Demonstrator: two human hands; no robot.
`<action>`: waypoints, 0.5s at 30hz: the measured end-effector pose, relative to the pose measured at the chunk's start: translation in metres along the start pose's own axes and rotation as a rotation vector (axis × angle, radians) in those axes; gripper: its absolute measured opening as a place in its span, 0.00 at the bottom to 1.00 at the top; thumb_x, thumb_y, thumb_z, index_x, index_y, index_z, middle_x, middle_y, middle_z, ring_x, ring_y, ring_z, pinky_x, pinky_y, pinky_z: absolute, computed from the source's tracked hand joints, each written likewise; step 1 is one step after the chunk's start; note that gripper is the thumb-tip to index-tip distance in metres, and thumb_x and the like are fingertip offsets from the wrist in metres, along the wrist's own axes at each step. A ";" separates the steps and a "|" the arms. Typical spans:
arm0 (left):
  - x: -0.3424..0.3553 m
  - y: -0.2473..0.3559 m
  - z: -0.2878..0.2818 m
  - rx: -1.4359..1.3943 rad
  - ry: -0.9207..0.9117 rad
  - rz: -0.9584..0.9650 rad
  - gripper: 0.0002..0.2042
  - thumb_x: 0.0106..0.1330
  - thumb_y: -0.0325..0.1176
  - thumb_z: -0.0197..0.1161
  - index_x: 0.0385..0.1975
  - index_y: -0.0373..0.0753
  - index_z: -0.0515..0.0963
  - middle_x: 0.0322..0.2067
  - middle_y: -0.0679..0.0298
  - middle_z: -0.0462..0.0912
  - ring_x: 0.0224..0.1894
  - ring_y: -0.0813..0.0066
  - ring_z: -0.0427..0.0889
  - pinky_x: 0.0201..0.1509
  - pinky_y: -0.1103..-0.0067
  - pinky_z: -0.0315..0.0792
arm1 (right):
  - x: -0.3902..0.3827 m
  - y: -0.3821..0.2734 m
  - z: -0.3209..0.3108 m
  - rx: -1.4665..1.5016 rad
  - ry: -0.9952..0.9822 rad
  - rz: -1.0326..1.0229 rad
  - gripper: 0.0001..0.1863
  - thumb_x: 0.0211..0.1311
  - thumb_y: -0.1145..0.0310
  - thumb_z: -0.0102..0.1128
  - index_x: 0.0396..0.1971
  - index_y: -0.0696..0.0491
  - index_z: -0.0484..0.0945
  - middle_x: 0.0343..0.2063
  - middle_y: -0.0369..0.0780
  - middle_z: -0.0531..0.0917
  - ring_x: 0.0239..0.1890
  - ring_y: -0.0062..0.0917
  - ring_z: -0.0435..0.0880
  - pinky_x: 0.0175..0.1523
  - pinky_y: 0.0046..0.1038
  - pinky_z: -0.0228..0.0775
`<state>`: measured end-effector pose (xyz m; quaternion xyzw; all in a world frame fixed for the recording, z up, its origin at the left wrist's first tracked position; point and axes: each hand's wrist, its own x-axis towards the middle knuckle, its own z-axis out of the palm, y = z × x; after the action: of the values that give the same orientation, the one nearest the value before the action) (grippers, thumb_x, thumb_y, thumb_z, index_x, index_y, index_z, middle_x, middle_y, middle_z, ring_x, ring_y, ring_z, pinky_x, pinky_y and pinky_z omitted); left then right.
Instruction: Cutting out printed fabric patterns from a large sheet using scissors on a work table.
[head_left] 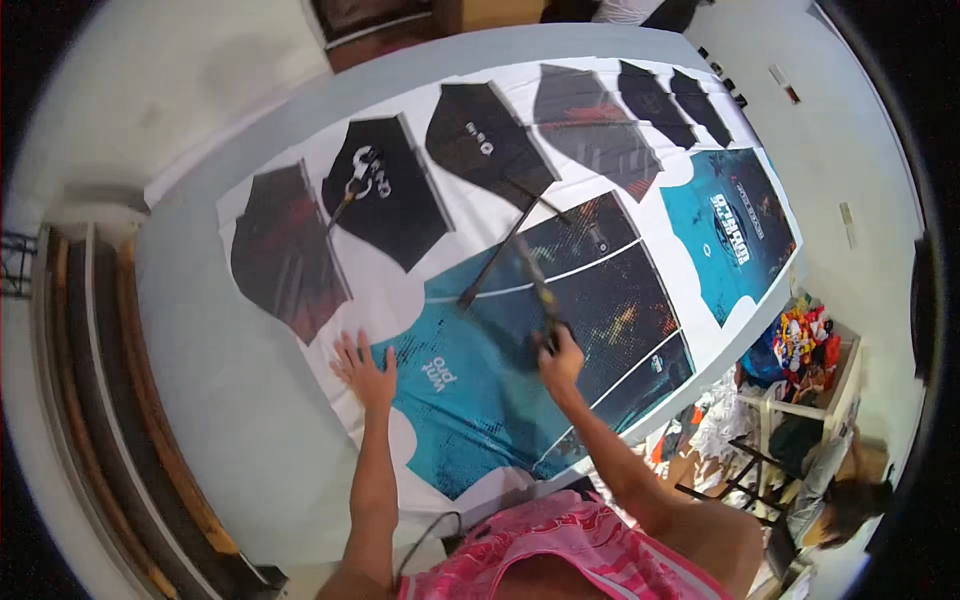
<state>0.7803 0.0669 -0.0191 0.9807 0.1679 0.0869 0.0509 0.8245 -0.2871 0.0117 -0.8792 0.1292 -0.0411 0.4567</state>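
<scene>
A large white sheet (320,378) printed with garment panels lies across the table. My left hand (364,370) rests on it with fingers spread, at the left edge of a teal-and-black panel (490,390). Over that panel's middle, my right hand (560,360) is closed on a long, narrow, dark-handled tool (546,298). The tool points away from me; blur hides its exact kind, though it resembles scissors. Just left of it lies a dark T-shaped stick (492,268). Farther left, a thin tool with a brown handle (342,212) lies on a black panel (390,195).
The pale table (215,400) extends left of the sheet. Another teal panel (715,230) is at the right. Beyond the right edge stand a wooden bin (845,385) of colourful scraps and white offcuts (715,430). A person (845,510) is at lower right. Long rolls (150,400) line the left.
</scene>
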 end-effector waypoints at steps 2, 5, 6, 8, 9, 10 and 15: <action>0.001 -0.001 0.003 -0.003 -0.012 -0.023 0.34 0.68 0.53 0.58 0.71 0.46 0.62 0.74 0.53 0.54 0.76 0.48 0.48 0.72 0.41 0.39 | 0.071 -0.023 0.045 0.090 -0.035 -0.197 0.19 0.57 0.65 0.67 0.48 0.53 0.76 0.42 0.49 0.83 0.45 0.47 0.82 0.46 0.41 0.74; 0.002 -0.005 0.005 0.017 -0.031 -0.004 0.33 0.69 0.52 0.57 0.71 0.45 0.61 0.74 0.53 0.53 0.77 0.49 0.47 0.72 0.41 0.40 | 0.153 -0.040 0.093 -0.101 -0.390 -0.362 0.17 0.56 0.63 0.68 0.38 0.55 0.73 0.36 0.48 0.82 0.43 0.49 0.81 0.46 0.45 0.74; 0.002 -0.007 0.005 0.032 -0.015 -0.022 0.33 0.70 0.52 0.56 0.72 0.45 0.60 0.74 0.52 0.53 0.77 0.50 0.47 0.72 0.42 0.41 | 0.166 -0.041 0.102 -0.143 -0.354 -0.435 0.17 0.56 0.61 0.68 0.36 0.55 0.72 0.34 0.49 0.81 0.42 0.49 0.81 0.45 0.46 0.73; 0.001 -0.009 0.004 0.070 -0.048 -0.001 0.33 0.70 0.51 0.56 0.72 0.45 0.60 0.74 0.52 0.53 0.77 0.50 0.47 0.72 0.42 0.41 | 0.177 -0.033 0.101 -0.166 -0.311 -0.499 0.18 0.56 0.58 0.68 0.34 0.55 0.72 0.32 0.49 0.80 0.40 0.49 0.81 0.44 0.47 0.73; 0.000 -0.010 0.003 0.102 -0.040 -0.011 0.33 0.71 0.51 0.56 0.72 0.45 0.59 0.74 0.52 0.53 0.77 0.50 0.48 0.72 0.42 0.42 | 0.177 -0.025 0.094 -0.172 -0.283 -0.482 0.19 0.56 0.57 0.68 0.34 0.55 0.72 0.32 0.49 0.80 0.41 0.49 0.81 0.45 0.47 0.73; 0.000 -0.011 0.002 0.120 -0.005 -0.007 0.33 0.71 0.51 0.55 0.73 0.45 0.59 0.74 0.52 0.53 0.76 0.50 0.48 0.72 0.42 0.43 | 0.176 -0.018 0.084 -0.181 -0.259 -0.467 0.19 0.56 0.56 0.68 0.34 0.55 0.72 0.32 0.50 0.81 0.41 0.48 0.81 0.45 0.47 0.73; 0.003 -0.019 -0.002 0.155 -0.020 0.004 0.33 0.71 0.52 0.55 0.73 0.46 0.58 0.74 0.52 0.52 0.76 0.50 0.50 0.71 0.42 0.45 | 0.180 0.041 -0.002 -0.331 -0.226 -0.218 0.22 0.56 0.53 0.69 0.40 0.54 0.74 0.34 0.48 0.82 0.40 0.47 0.82 0.44 0.45 0.74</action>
<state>0.7770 0.0855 -0.0191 0.9828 0.1718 0.0639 -0.0237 0.9900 -0.3590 -0.0288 -0.9500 -0.0134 0.0304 0.3106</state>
